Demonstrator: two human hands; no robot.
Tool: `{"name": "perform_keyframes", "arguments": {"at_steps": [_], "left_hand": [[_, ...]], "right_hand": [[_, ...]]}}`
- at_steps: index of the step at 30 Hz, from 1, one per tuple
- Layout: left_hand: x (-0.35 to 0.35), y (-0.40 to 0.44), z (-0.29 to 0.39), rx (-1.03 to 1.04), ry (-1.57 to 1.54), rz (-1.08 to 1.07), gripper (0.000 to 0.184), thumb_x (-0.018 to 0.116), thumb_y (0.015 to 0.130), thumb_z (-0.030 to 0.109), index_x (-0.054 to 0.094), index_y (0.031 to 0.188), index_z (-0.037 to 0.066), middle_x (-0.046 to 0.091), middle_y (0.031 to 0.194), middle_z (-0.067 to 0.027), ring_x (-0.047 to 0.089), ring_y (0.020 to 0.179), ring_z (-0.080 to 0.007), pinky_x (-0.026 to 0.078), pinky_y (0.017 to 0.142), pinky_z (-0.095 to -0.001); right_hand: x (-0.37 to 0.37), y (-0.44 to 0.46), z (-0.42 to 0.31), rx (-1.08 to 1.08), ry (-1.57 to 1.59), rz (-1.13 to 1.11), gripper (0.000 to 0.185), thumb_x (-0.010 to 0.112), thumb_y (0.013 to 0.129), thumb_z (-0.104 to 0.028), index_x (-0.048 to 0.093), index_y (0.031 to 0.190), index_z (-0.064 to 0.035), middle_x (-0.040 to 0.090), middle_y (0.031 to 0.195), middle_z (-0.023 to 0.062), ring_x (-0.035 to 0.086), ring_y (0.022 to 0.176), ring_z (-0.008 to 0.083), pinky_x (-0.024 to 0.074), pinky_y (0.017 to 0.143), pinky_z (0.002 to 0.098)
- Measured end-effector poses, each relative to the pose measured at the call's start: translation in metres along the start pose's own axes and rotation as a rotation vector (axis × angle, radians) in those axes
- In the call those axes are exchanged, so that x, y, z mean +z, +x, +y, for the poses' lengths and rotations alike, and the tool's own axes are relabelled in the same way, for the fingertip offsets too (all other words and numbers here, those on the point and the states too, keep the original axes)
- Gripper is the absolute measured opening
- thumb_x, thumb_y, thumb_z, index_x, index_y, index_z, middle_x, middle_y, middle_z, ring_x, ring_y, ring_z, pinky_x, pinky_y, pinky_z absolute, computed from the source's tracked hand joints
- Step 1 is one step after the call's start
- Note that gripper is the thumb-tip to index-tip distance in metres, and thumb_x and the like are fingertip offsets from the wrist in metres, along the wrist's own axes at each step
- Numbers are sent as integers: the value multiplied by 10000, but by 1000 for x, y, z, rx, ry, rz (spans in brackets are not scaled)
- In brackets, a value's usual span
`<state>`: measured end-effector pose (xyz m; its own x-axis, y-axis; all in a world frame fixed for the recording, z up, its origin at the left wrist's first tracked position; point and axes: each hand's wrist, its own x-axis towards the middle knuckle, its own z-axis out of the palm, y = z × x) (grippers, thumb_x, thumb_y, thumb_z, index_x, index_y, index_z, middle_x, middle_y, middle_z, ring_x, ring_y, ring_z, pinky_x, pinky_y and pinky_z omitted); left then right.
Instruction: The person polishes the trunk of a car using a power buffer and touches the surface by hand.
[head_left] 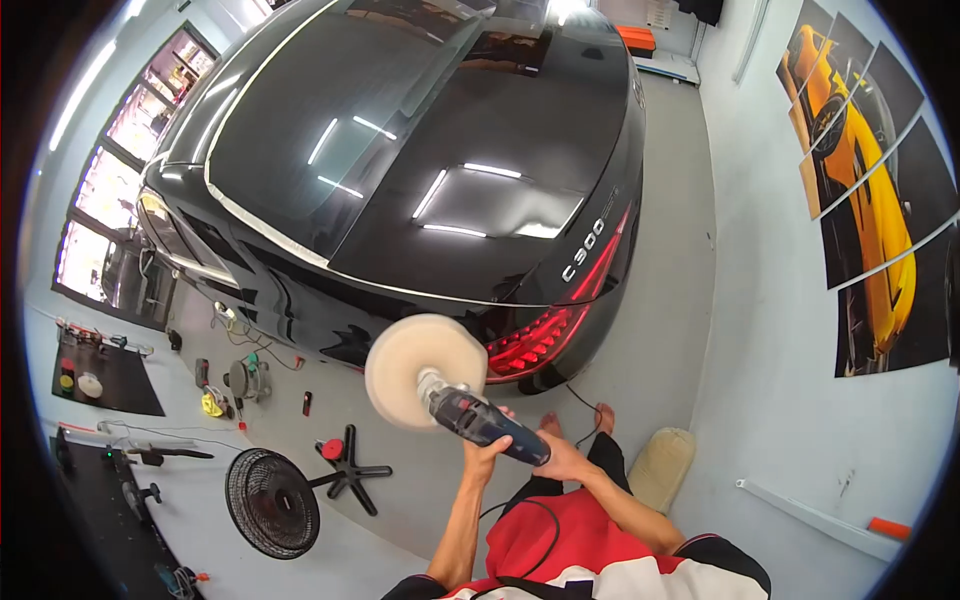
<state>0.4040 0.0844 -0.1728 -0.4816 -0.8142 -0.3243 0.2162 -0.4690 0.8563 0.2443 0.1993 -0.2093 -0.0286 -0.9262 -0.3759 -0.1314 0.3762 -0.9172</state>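
Observation:
I hold a dark, corded polisher (468, 413) with a large round cream pad (412, 365) at its front. My left hand (487, 455) grips the tool's body from below and the side, fingers partly hidden behind it. Around the rear end of the handle my right hand (563, 457) is closed. In this view the pad overlaps the rear corner of a glossy black car (440, 215), close to the red tail light (540, 340); whether it touches the paint I cannot tell. Pale masking tape (290, 255) runs along the car's window edge.
A black fan (272, 503) stands at lower left, beside a star-shaped black base (352, 470). Several tools and cables, including another machine (248, 378), lie on the grey floor. A beige cushion-like object (663, 470) rests by the right wall, below a yellow car picture (865, 190).

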Motion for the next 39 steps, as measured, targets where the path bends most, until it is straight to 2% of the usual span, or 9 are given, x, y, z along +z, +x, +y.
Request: {"name": "perform_keyframes", "arguments": {"at_steps": [9, 11, 15, 21, 24, 26, 29, 33, 39], "left_hand": [[122, 34, 50, 83, 103, 35, 619, 898, 701, 180, 595, 1204, -16, 686, 1054, -115, 679, 930, -216, 564, 866, -372], [137, 46, 55, 67, 167, 27, 618, 892, 713, 195, 589, 1207, -22, 683, 1054, -117, 680, 927, -210, 565, 860, -370], [137, 48, 70, 138, 214, 15, 610, 879, 730, 205, 582, 1211, -24, 680, 1051, -119, 680, 911, -200, 568, 850, -361], [124, 23, 86, 115, -25, 146, 547, 851, 763, 147, 580, 1207, -20, 681, 1035, -100, 675, 912, -185, 562, 853, -347], [148, 50, 84, 145, -1, 76, 534, 848, 772, 161, 579, 1196, -19, 678, 1032, -103, 673, 904, -185, 566, 835, -350], [168, 73, 88, 127, 11, -6, 541, 829, 790, 215, 575, 1211, -11, 671, 1036, -97, 659, 888, -177, 557, 810, -335], [187, 91, 94, 81, -52, 3, 576, 812, 801, 245, 556, 1253, -5, 659, 1020, -88, 648, 865, -178, 546, 800, -319], [176, 70, 102, 135, -116, 114, 531, 799, 815, 211, 554, 1231, -9, 655, 1013, -99, 652, 863, -176, 554, 770, -318], [186, 61, 98, 254, -286, 379, 488, 801, 820, 177, 547, 1193, -8, 654, 1045, -94, 662, 878, -161, 567, 787, -326]], "right_hand": [[-65, -58, -67, 124, 155, 75, 589, 791, 735, -75, 569, 1279, -42, 669, 1094, 45, 630, 929, 152, 533, 833, 326], [-63, -64, -62, 3, 359, 257, 633, 797, 736, -83, 537, 1311, -46, 662, 1076, 57, 631, 932, 159, 535, 823, 318], [-62, -75, -103, 150, 354, 228, 682, 815, 730, -110, 514, 1340, -51, 654, 1091, 63, 634, 958, 158, 539, 828, 319], [-73, -76, -128, 61, 141, 174, 756, 837, 732, -198, 520, 1399, -38, 648, 1178, 97, 602, 1116, 207, 466, 1000, 358], [-90, -77, -155, -54, -25, 275, 749, 831, 762, -166, 496, 1419, -39, 660, 1118, 97, 652, 996, 192, 514, 911, 341], [-96, -77, -176, 18, 232, 374, 597, 804, 805, -99, 508, 1317, -19, 629, 845, 41, 617, 677, 116, 527, 615, 297], [-107, -66, -174, 37, 184, 429, 674, 795, 817, -84, 454, 1395, -17, 598, 817, 34, 593, 610, 118, 503, 546, 294], [-120, -67, -191, 43, 38, 268, 703, 804, 813, -102, 448, 1413, -18, 620, 833, 44, 605, 616, 119, 512, 556, 289], [-178, -40, -183, -154, -193, -4, 822, 846, 774, -136, 444, 1477, 2, 669, 1047, 103, 658, 833, 159, 543, 765, 312]]}}
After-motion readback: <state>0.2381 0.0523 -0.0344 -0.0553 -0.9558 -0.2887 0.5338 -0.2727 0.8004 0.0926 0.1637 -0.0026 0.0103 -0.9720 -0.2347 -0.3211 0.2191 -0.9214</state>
